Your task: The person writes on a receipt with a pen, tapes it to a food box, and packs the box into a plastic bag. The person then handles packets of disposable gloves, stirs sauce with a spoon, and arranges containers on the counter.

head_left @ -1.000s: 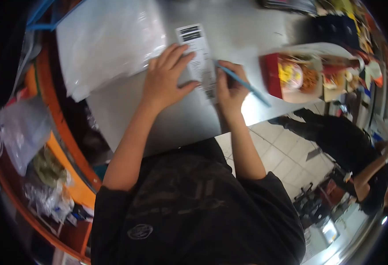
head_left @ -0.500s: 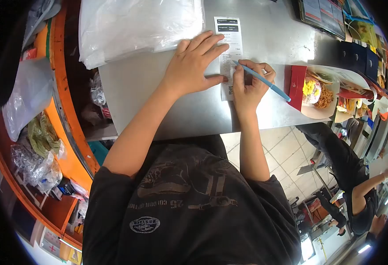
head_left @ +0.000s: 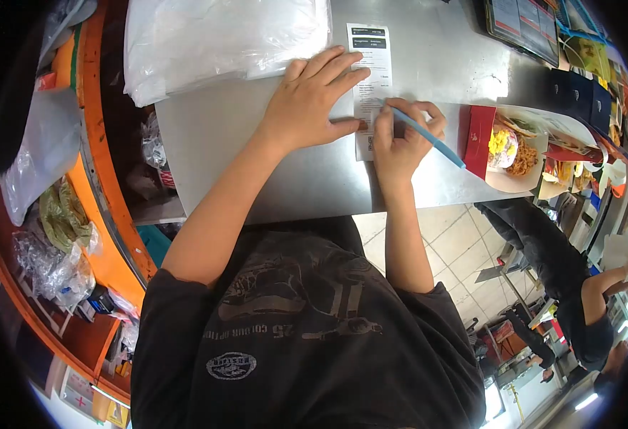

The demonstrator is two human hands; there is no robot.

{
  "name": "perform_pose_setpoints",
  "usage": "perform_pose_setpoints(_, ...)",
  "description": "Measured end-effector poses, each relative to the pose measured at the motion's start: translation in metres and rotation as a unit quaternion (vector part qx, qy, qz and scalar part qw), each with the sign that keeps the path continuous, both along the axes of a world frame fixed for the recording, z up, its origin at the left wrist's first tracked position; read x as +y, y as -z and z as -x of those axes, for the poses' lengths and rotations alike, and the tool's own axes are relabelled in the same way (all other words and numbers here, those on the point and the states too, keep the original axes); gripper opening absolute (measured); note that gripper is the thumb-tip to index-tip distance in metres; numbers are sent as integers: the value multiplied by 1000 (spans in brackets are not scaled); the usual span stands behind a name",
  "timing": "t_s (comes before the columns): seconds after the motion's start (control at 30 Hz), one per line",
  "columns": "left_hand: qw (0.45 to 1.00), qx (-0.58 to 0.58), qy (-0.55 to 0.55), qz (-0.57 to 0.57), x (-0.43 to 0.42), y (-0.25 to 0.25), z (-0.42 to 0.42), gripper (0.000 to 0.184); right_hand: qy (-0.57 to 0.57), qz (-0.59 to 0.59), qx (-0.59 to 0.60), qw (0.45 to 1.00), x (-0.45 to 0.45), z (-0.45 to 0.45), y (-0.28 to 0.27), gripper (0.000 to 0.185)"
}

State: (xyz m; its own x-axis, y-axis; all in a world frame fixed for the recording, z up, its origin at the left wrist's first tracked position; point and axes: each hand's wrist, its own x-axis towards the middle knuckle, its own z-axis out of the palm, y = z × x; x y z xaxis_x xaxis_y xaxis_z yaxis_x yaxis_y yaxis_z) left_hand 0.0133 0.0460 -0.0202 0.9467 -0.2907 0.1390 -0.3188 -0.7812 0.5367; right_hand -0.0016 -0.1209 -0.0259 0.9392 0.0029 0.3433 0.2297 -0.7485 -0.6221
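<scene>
A long printed receipt (head_left: 373, 71) lies flat on the metal counter (head_left: 235, 129). My left hand (head_left: 314, 100) is spread over its left edge, fingertips and thumb touching the paper. Between the fingers of my right hand (head_left: 407, 139) is a blue pen (head_left: 428, 134), its tip at the middle of the receipt and its back end slanting down to the right. The side of my right hand rests near the receipt's lower right edge. Just right of that hand stands a red and white food box (head_left: 477, 139) with rice, something yellow and reddish-brown food inside.
A stack of clear plastic bags (head_left: 221, 46) covers the counter's upper left. A tablet-like screen (head_left: 525, 25) stands at the upper right. Orange shelving (head_left: 114, 193) with crumpled plastic is on the left. A co-worker in dark clothes (head_left: 564, 279) is at the lower right.
The pen has shifted and tilted slightly in my right hand, its tip still at the receipt. My left hand stays nearly in place. The co-worker's arm at the right has moved a little.
</scene>
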Motion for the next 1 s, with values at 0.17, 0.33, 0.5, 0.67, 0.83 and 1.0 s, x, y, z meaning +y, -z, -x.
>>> perform_pose_setpoints(0.17,1000,0,2,10,0,-1,0,67,-13,-22,9,1000,-2,6,5,10)
perform_pose_setpoints(0.33,1000,-2,2,3,0,-2,0,68,20,-18,-13,1000,-4,8,5,16)
perform_pose_setpoints(0.5,1000,2,3,6,0,-2,0,68,-15,-22,5,1000,-2,11,-1,11)
perform_pose_setpoints(0.67,1000,1,5,9,0,-3,0,70,20,-28,17,999,-2,12,2,11)
perform_pose_setpoints(0.83,1000,11,14,-23,1,-7,-2,76,-35,-16,5,999,-2,10,1,13)
perform_pose_setpoints(1.0,998,-25,-2,62,1,-7,0,94,-11,-22,59,998,-9,10,-13,8)
